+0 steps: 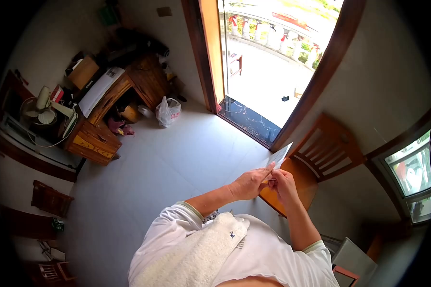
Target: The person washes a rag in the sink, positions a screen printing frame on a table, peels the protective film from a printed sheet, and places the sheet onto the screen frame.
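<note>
A thin white card or folded sheet of paper (pixel 280 154) points up and away from me, tilted, with faint marks on its face. My left hand (pixel 248 184) is closed on its lower part, the thumb and fingers lying along it. My right hand (pixel 285 184) meets the left at the sheet's lower end, its fingers bent in a pinch. What lies between the right fingertips is partly hidden; they seem to grip the same sheet. Below and beyond both hands stands a wooden chair (pixel 299 179). A cream towel (pixel 196 253) hangs over my white shirt.
An open doorway with a dark stone threshold (pixel 249 119) leads to a bright terrace. At left, a wooden desk (pixel 98 141) carries papers and boxes near a fan (pixel 45 110). A white plastic bag (pixel 168 112) sits on the tiled floor (pixel 177 158). A window (pixel 412 167) is at right.
</note>
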### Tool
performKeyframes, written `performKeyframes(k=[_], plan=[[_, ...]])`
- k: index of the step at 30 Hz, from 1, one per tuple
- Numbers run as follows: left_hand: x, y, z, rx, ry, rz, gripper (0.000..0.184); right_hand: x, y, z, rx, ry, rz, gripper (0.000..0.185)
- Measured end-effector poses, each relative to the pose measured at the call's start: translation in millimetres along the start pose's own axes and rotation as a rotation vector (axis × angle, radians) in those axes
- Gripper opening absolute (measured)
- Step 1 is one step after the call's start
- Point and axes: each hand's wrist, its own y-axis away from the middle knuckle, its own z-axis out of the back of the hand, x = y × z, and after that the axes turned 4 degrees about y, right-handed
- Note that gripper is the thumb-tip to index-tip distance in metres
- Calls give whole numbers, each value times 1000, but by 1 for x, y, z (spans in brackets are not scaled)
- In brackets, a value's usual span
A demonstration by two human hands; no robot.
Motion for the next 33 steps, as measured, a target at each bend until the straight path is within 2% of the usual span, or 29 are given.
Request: performKeyframes(k=[3, 4, 7, 8, 9, 10, 11, 14, 20, 23, 33], plan=[[16, 22, 38, -91, 148, 108, 69, 8, -10, -58, -3, 16, 80, 30], [20, 26, 47, -150, 253, 63, 57, 13, -13, -72, 14, 78, 128, 35], [23, 35, 78, -203, 349, 168, 45, 26, -26, -104, 57, 190, 164, 41], [23, 32, 91, -168, 505, 209, 40, 29, -28, -114, 78, 176, 180, 42], [19, 32, 102, -215, 502, 186, 41, 33, -31, -121, 110, 162, 229, 43], [23, 30, 110, -165, 599, 183, 39, 39, -32, -127, 113, 204, 258, 40], [22, 28, 112, -283, 524, 109, 38, 42, -35, -128, 116, 261, 303, 35], [12, 22, 131, -204, 804, 239, 39, 55, -30, -144, 99, 209, 362, 26], [-13, 10, 137, -187, 833, 233, 37, 72, -9, -146, 87, 118, 493, 25], [-18, 4, 124, -182, 865, 189, 39, 73, -1, -139, -3, 113, 473, 26], [-31, -3, 103, -109, 786, 165, 43, 67, 15, -114, -18, 75, 479, 27]])
